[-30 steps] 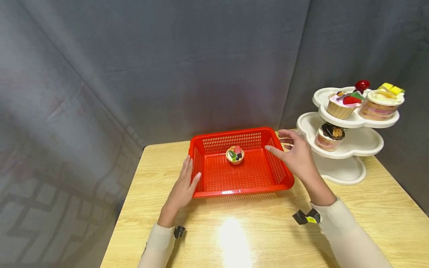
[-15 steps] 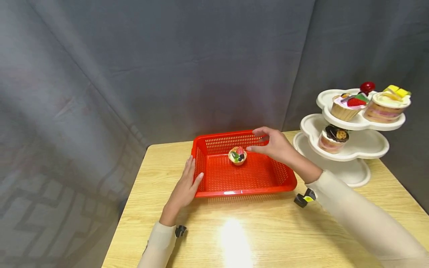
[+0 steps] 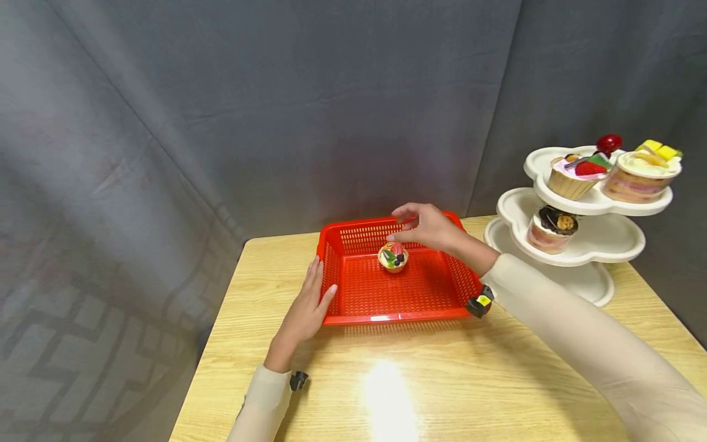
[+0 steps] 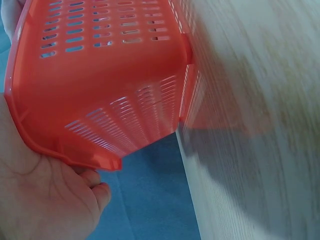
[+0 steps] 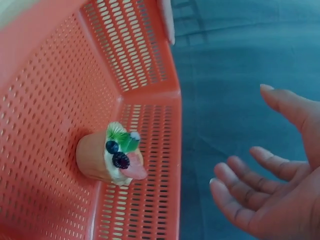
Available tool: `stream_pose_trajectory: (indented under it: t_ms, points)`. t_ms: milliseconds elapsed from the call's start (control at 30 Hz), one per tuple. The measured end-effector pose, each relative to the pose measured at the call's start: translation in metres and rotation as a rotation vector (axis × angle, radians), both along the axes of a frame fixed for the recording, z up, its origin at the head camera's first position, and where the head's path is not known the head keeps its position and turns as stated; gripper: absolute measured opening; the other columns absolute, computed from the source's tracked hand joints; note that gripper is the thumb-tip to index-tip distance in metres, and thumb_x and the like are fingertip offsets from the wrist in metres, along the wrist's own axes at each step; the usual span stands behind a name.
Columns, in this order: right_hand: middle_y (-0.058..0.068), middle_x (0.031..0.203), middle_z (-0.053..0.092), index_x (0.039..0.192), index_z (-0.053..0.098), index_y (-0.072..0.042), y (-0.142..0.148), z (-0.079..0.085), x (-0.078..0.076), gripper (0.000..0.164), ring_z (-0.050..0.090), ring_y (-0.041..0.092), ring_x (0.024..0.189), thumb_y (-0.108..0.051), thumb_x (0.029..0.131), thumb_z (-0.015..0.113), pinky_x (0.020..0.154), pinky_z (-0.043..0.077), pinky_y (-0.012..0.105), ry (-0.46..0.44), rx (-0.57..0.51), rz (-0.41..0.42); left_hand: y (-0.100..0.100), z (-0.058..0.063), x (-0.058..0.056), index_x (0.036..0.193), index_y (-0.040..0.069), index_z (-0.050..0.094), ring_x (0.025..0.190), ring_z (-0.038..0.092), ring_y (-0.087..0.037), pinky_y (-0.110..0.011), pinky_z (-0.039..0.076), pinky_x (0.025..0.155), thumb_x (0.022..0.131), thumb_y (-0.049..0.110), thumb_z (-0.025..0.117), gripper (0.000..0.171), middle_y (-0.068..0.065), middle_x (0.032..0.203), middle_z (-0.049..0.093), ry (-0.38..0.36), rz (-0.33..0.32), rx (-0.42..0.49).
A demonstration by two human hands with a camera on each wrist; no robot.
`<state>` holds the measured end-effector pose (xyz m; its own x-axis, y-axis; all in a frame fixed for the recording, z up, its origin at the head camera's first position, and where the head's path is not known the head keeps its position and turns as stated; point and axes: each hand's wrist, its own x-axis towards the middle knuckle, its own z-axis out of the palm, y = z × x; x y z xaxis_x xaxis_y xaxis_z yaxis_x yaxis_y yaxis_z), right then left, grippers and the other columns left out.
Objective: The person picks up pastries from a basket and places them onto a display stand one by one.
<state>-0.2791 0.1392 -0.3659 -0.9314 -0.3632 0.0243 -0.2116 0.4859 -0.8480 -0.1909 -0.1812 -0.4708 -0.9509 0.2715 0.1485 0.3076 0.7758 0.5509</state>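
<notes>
A small fruit tart [image 3: 393, 257] with cream, dark berries, a green leaf-like piece and a pink slice sits in the red plastic basket [image 3: 386, 317]. My left hand [image 3: 301, 310] holds the basket's left rim, thumb over the inside and fingers along the outside. In the left wrist view the palm [image 4: 45, 200] lies against the rim. My right hand [image 3: 433, 230] is above the basket's back part, just behind and right of the tart. Its thumb and fingers are spread apart in the right wrist view, and nothing lies between them. The tart [image 5: 102, 157] appears apart from the hand.
To the right stands a white three-tier stand [image 3: 602, 239]. Its top tier bears a strawberry cupcake [image 3: 577, 175], a cherry [image 3: 609, 143] and a yellow-topped cake [image 3: 642, 175]. A chocolate-topped cake [image 3: 552, 229] is on the middle tier. A grey curtain [image 3: 331, 123] hangs behind the wooden table [image 3: 331, 380].
My right hand has moved left from the basket's right rim to above the tart's right rear. The left hand stays on the rim; the tart stays put in the basket.
</notes>
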Motion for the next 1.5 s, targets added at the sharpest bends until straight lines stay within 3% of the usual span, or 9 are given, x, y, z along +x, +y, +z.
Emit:
stream_pose_trajectory:
  t_ms: [267, 467, 767, 900, 1067, 1333, 1500]
  points:
    - [0.02, 0.14, 0.057, 0.142, 0.053, -0.001, -0.006, -0.021, -0.024, 0.073, 0.057, 0.038, 0.119, -0.025, 0.082, 0.087, 0.098, 0.052, 0.046, -0.063, 0.008, 0.118, -0.001, -0.003, -0.001, 0.163, 0.007, 0.012, 0.157, 0.003, -0.022, -0.052, 0.021, 0.121, 0.107, 0.054, 0.035, 0.076, -0.004, 0.171, 0.004, -0.014, 0.003, -0.013]
    - [0.022, 0.143, 0.054, 0.142, 0.052, 0.002, -0.005, -0.037, -0.039, 0.075, 0.052, 0.039, 0.127, -0.024, 0.082, 0.088, 0.11, 0.042, 0.052, -0.064, 0.13, 0.128, -0.002, -0.003, -0.003, 0.164, 0.009, 0.011, 0.157, 0.003, -0.021, -0.051, 0.021, 0.121, 0.106, 0.058, 0.033, 0.079, -0.001, 0.171, 0.002, -0.029, 0.009, -0.027]
    - [0.024, 0.133, 0.058, 0.141, 0.051, 0.006, -0.002, -0.061, -0.055, 0.074, 0.056, 0.035, 0.112, -0.021, 0.082, 0.086, 0.1, 0.05, 0.046, -0.124, 0.212, 0.162, -0.002, -0.003, -0.003, 0.163, 0.007, 0.012, 0.157, 0.003, -0.022, -0.051, 0.021, 0.121, 0.108, 0.049, 0.039, 0.074, -0.002, 0.171, 0.003, -0.027, 0.006, -0.022]
    - [0.02, 0.127, 0.059, 0.142, 0.049, 0.007, -0.004, -0.071, -0.056, 0.076, 0.056, 0.031, 0.106, -0.016, 0.08, 0.087, 0.096, 0.052, 0.041, -0.163, 0.227, 0.19, -0.002, -0.003, -0.003, 0.163, 0.007, 0.012, 0.157, 0.003, -0.022, -0.051, 0.021, 0.121, 0.108, 0.046, 0.041, 0.073, -0.003, 0.171, 0.003, -0.024, 0.007, -0.017]
    - [0.02, 0.131, 0.058, 0.145, 0.046, 0.006, -0.005, -0.082, -0.054, 0.084, 0.057, 0.031, 0.115, -0.012, 0.076, 0.09, 0.104, 0.047, 0.045, -0.193, 0.23, 0.213, -0.002, -0.004, -0.003, 0.163, 0.008, 0.012, 0.157, 0.003, -0.021, -0.05, 0.02, 0.121, 0.108, 0.046, 0.041, 0.073, -0.003, 0.171, 0.004, -0.02, 0.003, -0.015]
    - [0.022, 0.133, 0.057, 0.146, 0.041, 0.007, -0.009, -0.095, -0.054, 0.089, 0.057, 0.032, 0.118, -0.005, 0.073, 0.09, 0.107, 0.044, 0.047, -0.168, 0.258, 0.22, -0.002, -0.003, -0.004, 0.163, 0.007, 0.013, 0.156, 0.001, -0.018, -0.049, 0.019, 0.121, 0.108, 0.045, 0.042, 0.073, -0.003, 0.171, 0.004, -0.017, 0.006, -0.015]
    - [0.019, 0.126, 0.061, 0.142, 0.046, 0.007, -0.01, -0.096, -0.055, 0.081, 0.059, 0.03, 0.112, -0.002, 0.073, 0.088, 0.104, 0.047, 0.045, -0.157, 0.266, 0.221, -0.001, -0.002, -0.004, 0.163, 0.006, 0.013, 0.156, 0.002, -0.019, -0.05, 0.02, 0.121, 0.108, 0.045, 0.042, 0.073, -0.003, 0.171, 0.004, -0.019, 0.005, -0.01]
